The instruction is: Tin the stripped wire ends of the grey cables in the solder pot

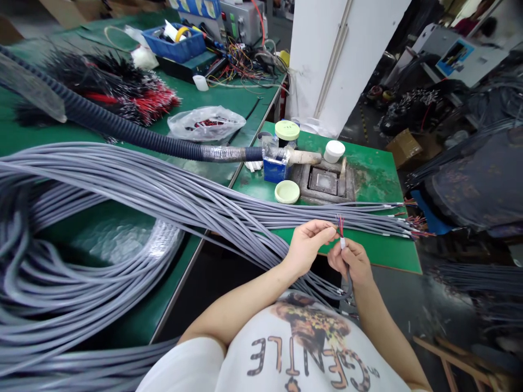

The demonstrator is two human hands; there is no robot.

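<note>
Grey cable (349, 286) bends easily, so grip below its white sleeve (342, 243) as your right hand (352, 262) does; your left hand (306, 245) pinches beside the red wires (340, 224), hold unclear.

White pillar (339, 60) at 1 o'clock, green-topped workbench (212, 95) at 11, grey machine (457, 54) at 2, cardboard box (403, 148) on dark workshop floor (392, 305) around 3, wooden frame (457, 359) at 4. Even indoor light.
</note>
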